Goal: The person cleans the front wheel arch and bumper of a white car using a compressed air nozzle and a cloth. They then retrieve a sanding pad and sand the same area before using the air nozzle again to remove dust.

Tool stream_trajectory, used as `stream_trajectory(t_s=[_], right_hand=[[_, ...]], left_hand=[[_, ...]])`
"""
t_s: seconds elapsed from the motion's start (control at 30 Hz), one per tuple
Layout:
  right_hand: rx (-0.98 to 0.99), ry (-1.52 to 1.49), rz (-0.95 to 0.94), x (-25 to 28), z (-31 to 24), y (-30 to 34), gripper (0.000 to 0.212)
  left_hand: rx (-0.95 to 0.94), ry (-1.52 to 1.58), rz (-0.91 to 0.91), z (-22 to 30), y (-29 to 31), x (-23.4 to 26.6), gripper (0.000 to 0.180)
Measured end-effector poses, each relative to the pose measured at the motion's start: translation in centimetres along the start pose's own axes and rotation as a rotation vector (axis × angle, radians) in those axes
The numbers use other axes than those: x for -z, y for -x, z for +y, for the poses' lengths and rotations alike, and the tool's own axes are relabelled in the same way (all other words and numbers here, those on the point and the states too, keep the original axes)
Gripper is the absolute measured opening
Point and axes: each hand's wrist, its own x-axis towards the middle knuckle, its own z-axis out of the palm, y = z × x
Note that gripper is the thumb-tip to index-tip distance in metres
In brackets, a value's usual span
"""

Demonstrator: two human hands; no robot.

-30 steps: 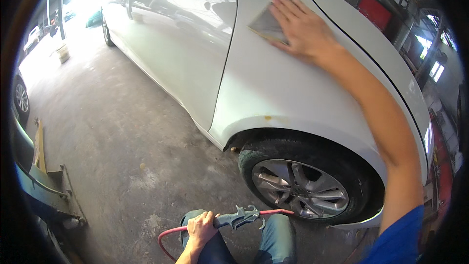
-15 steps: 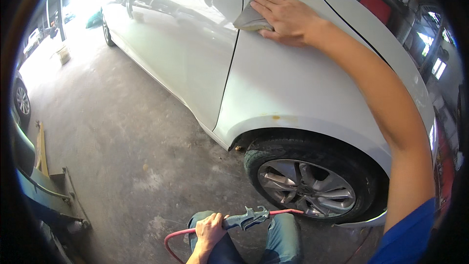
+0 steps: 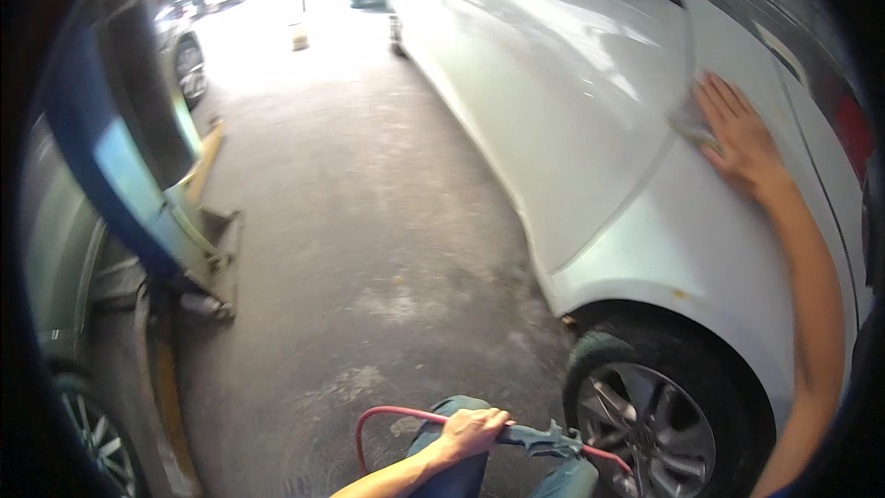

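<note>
Both hands are busy, and I start with the nearer one. At six o'clock my left hand (image 3: 472, 431) is clenched around the grip of a grey metal air tool (image 3: 539, 441), whose body points toward three o'clock. A thin red hose (image 3: 392, 414) loops up from the tool's grip end at about seven o'clock and arcs over my knee, which is covered in blue denim (image 3: 461, 475); a further stretch of the same hose shows just right of the tool.

Just beyond the tool, at five o'clock, sits a black rubber tyre on a silver spoked alloy wheel (image 3: 650, 424), tucked under the wheel arch of a white glossy car (image 3: 590, 148). The car's body runs from four o'clock up to twelve o'clock.

At two o'clock my right hand (image 3: 742, 138) lies flat against the white rear panel, fingers spread and pointing toward twelve o'clock. It presses a small grey sanding sheet (image 3: 691, 122) against the paint, just behind the door seam; only the sheet's left edge shows from under the fingers.

Rough grey concrete floor (image 3: 369, 221) fills the middle. At nine o'clock stands a blue steel lift post (image 3: 101, 166) with a yellow arm (image 3: 205, 161) reaching out low over the floor. Another wheel (image 3: 92, 433) shows at eight o'clock. Far off at twelve o'clock the bright doorway is washed out.
</note>
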Motion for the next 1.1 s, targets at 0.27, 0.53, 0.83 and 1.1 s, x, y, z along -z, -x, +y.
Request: stream_trajectory(t_s=[0.27, 0.53, 0.83, 1.1], right_hand=[[0.043, -0.060, -0.111, 6.7, 1.7, 18.5, 0.089], [-0.195, 0.135, -0.028, 6.0, -0.8, 15.4, 0.092], [0.190, -0.129, -0.195, 5.0, -6.0, 18.6, 0.088], [0.241, -0.024, -0.151, -0.4, -10.1, 14.9, 0.074]], left_hand=[[0.039, -0.042, -0.078, 0.0, 0.6, 0.2, 0.018], [-0.056, 0.105, 0.005, 0.7, -2.1, -1.9, 0.023], [0.066, -0.103, 0.031, -0.1, -0.6, -0.4, 0.034], [0.055, -0.128, 0.015, 0.0, -0.2, -0.2, 0.031]])
